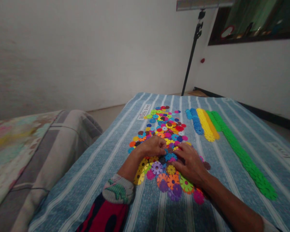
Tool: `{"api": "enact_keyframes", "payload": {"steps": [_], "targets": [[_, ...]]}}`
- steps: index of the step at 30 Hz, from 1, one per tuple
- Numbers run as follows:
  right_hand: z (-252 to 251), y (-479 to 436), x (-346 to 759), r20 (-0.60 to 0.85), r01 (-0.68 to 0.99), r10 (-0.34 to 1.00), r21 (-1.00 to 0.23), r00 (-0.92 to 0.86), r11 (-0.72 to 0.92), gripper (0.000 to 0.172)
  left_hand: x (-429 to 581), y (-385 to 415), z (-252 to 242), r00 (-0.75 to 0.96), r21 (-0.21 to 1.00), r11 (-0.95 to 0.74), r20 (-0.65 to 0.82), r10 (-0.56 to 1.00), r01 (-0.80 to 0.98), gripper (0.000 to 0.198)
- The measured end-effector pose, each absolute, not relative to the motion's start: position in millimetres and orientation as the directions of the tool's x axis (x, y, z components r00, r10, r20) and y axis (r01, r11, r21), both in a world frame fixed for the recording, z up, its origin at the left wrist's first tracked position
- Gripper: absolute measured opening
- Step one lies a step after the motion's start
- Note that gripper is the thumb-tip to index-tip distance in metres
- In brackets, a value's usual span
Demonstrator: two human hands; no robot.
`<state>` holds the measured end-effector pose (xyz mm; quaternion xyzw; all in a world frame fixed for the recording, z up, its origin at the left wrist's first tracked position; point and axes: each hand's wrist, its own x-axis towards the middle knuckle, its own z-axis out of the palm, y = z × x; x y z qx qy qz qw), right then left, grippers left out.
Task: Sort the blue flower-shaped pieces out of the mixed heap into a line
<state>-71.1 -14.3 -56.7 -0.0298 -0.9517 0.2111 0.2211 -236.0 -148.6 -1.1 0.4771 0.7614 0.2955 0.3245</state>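
Red-and-navy sleeve (106, 207) foremost, notched plastic discs (170, 157) piled on striped cloth (106, 158) are flanked by a left hand (152, 146), its grip curled, any pinch impossible to tell, and a right hand (189, 159), its grip spread, overlapped rims probably best parted singly.

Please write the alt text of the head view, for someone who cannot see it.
A person's left hand and right hand are among loose, colourful notched discs on a blue-striped cloth. To the right, overlapping discs form blue rows, yellow rows and a long green row.
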Motion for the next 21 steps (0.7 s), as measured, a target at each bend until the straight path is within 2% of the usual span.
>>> {"api": "enact_keyframes", "payload": {"steps": [2, 5, 8, 15, 18, 21], "targets": [[-57.1, -14.3, -71.2, 0.410, -0.040, 0.143, -0.407, -0.901, 0.913, 0.033, -236.5, -147.9, -1.6, -0.330, 0.755, 0.366, -0.207, 0.921, 0.545, 0.012], [-58.4, -13.8, -71.8, 0.407, -0.030, 0.150, -0.403, -0.901, 0.915, 0.025, -238.6, -146.3, -3.8, -0.321, 0.731, 0.351, -0.189, 0.928, 0.586, 0.009], [-61.4, -13.0, -72.7, 0.405, -0.004, 0.164, -0.384, -0.899, 0.923, 0.027, -240.9, -145.1, -6.8, -0.315, 0.707, 0.339, -0.171, 0.933, 0.621, 0.004], [-61.0, -15.2, -72.9, 0.393, 0.006, 0.144, -0.333, -0.908, 0.943, 0.031, -241.7, -145.6, -9.6, -0.262, 0.692, 0.305, -0.171, 0.950, 0.655, 0.009], [-59.6, -15.6, -72.7, 0.392, -0.002, 0.154, -0.368, -0.907, 0.930, 0.030, -241.8, -145.7, -9.9, -0.261, 0.680, 0.303, -0.168, 0.951, 0.667, 0.009], [-60.1, -14.2, -72.4, 0.399, -0.028, 0.174, -0.452, -0.900, 0.892, 0.020, -242.0, -145.3, -10.0, -0.256, 0.671, 0.301, -0.169, 0.952, 0.677, 0.010]]}}
